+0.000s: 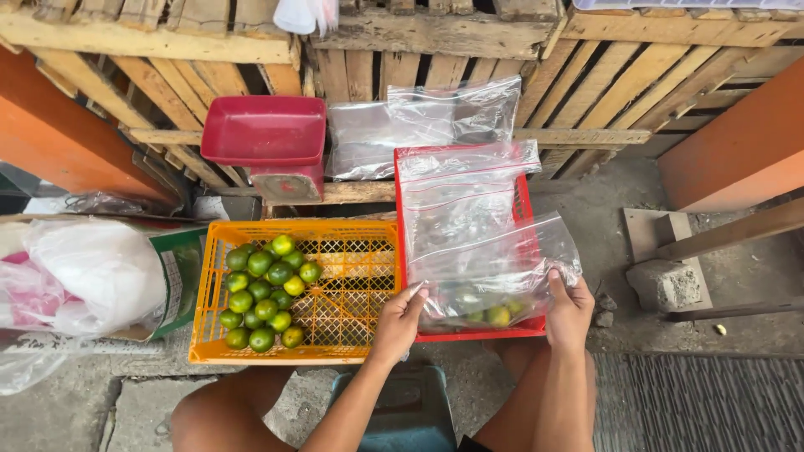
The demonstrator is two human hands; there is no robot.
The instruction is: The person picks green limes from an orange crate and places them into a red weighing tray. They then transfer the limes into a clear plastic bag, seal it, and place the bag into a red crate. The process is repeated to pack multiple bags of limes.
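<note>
My left hand (400, 322) and my right hand (569, 314) each pinch one end of a clear zip bag (494, 276) that holds a few green limes. The bag lies over the near end of a red crate (526, 205), on top of other clear bags stacked there. To the left stands an orange crate (352, 293) with several green limes (264, 293) heaped at its left side.
A red kitchen scale (266, 138) sits on a wooden plank behind the orange crate. More clear bags (419, 125) lean on wooden pallets at the back. A cardboard box with white plastic bags (92, 272) is at left. A concrete block (666, 280) lies right.
</note>
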